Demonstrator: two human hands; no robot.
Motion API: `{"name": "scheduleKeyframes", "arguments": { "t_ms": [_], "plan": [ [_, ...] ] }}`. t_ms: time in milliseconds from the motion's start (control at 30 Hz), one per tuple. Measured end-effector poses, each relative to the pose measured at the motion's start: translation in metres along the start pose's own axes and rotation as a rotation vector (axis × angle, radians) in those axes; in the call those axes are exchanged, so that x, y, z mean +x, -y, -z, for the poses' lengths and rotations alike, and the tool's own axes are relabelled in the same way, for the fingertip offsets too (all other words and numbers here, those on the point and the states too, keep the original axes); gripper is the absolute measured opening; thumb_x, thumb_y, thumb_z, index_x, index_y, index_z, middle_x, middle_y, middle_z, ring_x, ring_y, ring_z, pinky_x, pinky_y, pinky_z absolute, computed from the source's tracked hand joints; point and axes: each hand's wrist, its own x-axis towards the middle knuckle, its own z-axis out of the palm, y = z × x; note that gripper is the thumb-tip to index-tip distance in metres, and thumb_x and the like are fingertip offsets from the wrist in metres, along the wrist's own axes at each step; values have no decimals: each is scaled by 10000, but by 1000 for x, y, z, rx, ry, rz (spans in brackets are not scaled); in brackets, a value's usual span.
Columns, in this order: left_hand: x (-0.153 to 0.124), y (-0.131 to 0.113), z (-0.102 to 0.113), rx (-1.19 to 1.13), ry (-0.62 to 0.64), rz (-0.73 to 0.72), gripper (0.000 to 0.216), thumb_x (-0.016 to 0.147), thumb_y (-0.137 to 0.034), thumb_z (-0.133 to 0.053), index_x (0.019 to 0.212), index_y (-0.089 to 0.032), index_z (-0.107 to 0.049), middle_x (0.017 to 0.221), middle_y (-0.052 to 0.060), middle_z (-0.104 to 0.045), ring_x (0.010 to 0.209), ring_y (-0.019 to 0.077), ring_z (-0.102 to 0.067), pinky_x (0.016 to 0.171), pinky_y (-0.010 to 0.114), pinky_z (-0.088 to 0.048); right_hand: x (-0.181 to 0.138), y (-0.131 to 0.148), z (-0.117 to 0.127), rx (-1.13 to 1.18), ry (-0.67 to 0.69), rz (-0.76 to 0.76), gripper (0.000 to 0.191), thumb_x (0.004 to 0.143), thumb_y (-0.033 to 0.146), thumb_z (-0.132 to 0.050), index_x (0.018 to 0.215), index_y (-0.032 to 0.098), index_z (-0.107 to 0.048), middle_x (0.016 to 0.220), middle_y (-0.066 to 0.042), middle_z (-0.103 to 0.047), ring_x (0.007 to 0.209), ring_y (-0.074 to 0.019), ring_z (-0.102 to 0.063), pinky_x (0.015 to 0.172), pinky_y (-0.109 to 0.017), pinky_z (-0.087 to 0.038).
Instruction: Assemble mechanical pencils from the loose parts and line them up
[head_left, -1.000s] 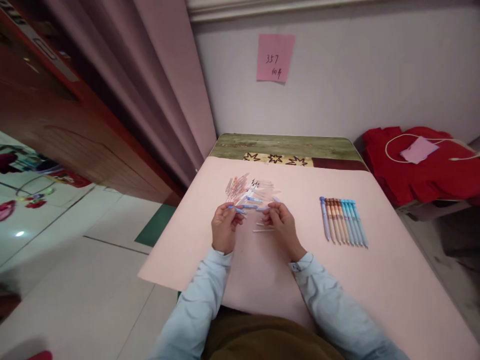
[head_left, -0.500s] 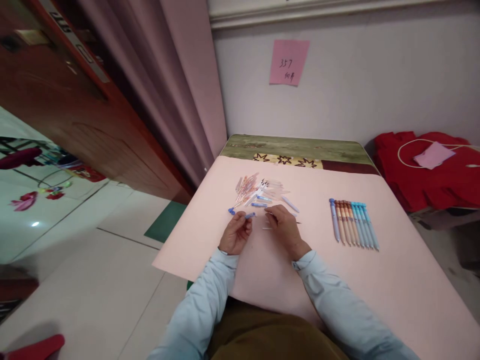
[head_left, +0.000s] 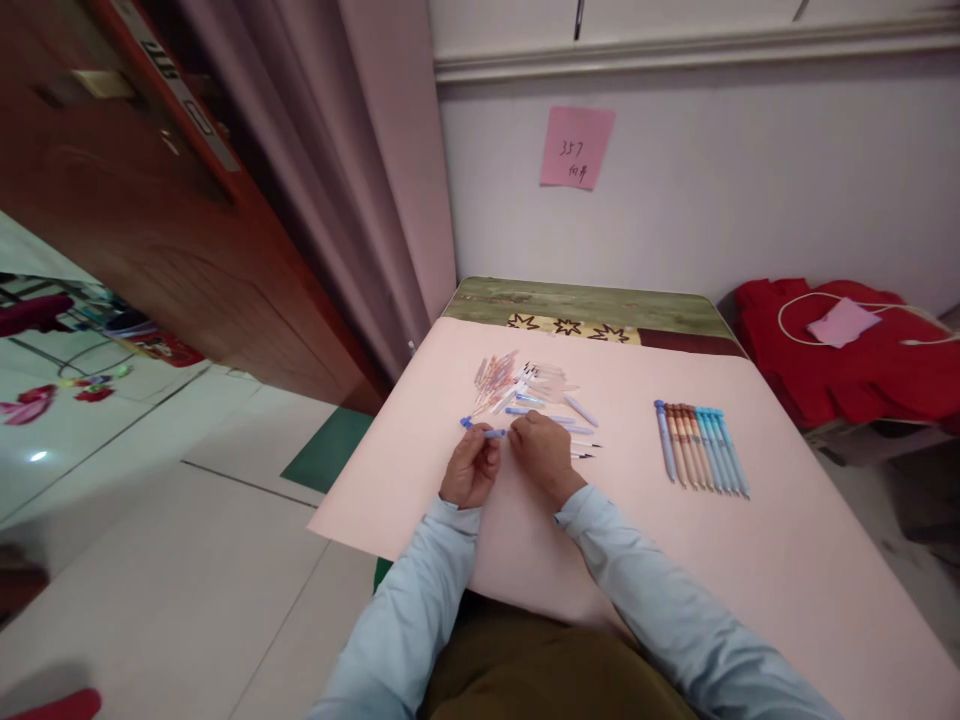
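Between the thumb and fingers of my left hand (head_left: 469, 468) is a short blue pen barrel (head_left: 493, 434), lying crosswise. My right hand (head_left: 541, 455) is pinched close at the barrel's right end; whatever is between its fingertips is too small to make out. Just beyond my hands lies a loose pile of pen parts (head_left: 501, 380), with clear and brownish tubes, white refills and blue pieces. A few pale blue barrels (head_left: 580, 410) and dark-tipped refills (head_left: 585, 450) lie beside my right hand.
To the right, a neat row of assembled pens (head_left: 701, 448) in blue, brown and turquoise lies on the pink-covered table (head_left: 795, 570). A red cloth (head_left: 885, 370) with a cable rests beyond the table's right edge. A wooden door (head_left: 247, 260) stands at the left.
My right hand has moved left, from above the loose parts to the end of the barrel in my left hand. The refills it covered now show. The view has shifted slightly.
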Motion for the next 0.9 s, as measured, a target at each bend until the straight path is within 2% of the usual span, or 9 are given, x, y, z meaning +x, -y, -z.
{"name": "scheduleKeyframes", "arguments": {
  "t_ms": [100, 267, 333, 400, 500, 600, 733, 800, 900],
  "plan": [
    [-2, 1, -3, 76, -2, 12, 191, 838, -275, -721, 934, -157, -605, 722, 20, -707, 510, 65, -601, 450, 127, -485, -1, 1, 0, 13, -28, -20, 190, 910, 223, -564, 789, 176, -703, 831, -71, -682, 735, -169, -608, 584, -269, -315],
    [3, 3, -3, 105, -91, -47, 197, 848, -253, -698, 952, -155, -563, 882, 89, -757, 618, 84, -679, 552, 146, -545, -17, -32, 25, 319, -380, -97, 225, 945, 300, -499, 873, 188, -681, 824, -40, -688, 740, -156, -611, 665, -249, -394],
    [5, 7, -4, 174, -115, -121, 249, 818, -284, -729, 931, -163, -542, 847, 76, -754, 643, 100, -694, 598, 173, -560, -26, -50, 32, 452, -470, -184, 236, 946, 326, -487, 898, 183, -668, 785, -26, -680, 683, -149, -598, 672, -252, -423],
    [6, 13, -4, 294, -160, -268, 300, 797, -336, -747, 923, -180, -524, 793, 43, -741, 638, 122, -697, 620, 217, -569, -34, -64, 33, 539, -520, -265, 238, 931, 363, -513, 917, 180, -664, 774, -20, -678, 670, -152, -598, 666, -257, -443],
    [3, 23, -6, 527, -180, -489, 263, 820, -356, -721, 960, -207, -556, 839, 22, -729, 675, 130, -690, 683, 253, -561, -39, -74, 26, 632, -516, -324, 229, 898, 376, -565, 927, 175, -670, 788, -25, -679, 695, -161, -608, 677, -271, -470],
    [-2, 30, -7, 703, -106, -488, 168, 841, -286, -697, 978, -220, -626, 838, 24, -714, 680, 124, -652, 716, 234, -528, -37, -71, 19, 664, -501, -302, 201, 875, 334, -585, 938, 173, -688, 835, -44, -682, 719, -166, -606, 708, -292, -490],
    [-2, 31, -7, 660, -96, -517, 265, 844, -285, -697, 1086, -227, -608, 939, 48, -709, 736, 130, -648, 738, 230, -518, -35, -61, 18, 665, -490, -215, 199, 873, 289, -571, 970, 178, -706, 898, -66, -690, 751, -170, -607, 732, -310, -501],
    [1, 29, -7, 623, -46, -461, 298, 843, -349, -700, 1077, -217, -571, 902, 44, -712, 706, 132, -660, 700, 244, -532, -36, -56, 17, 730, -438, -203, 199, 876, 305, -588, 969, 182, -714, 888, -61, -701, 745, -166, -614, 723, -303, -504],
    [5, 26, -8, 522, 42, -286, 353, 797, -408, -742, 988, -189, -542, 814, 41, -720, 682, 156, -692, 668, 280, -563, -39, -47, 16, 931, -310, -242, 220, 845, 370, -658, 927, 176, -723, 812, -48, -715, 678, -159, -618, 652, -285, -506]
  ]
}}
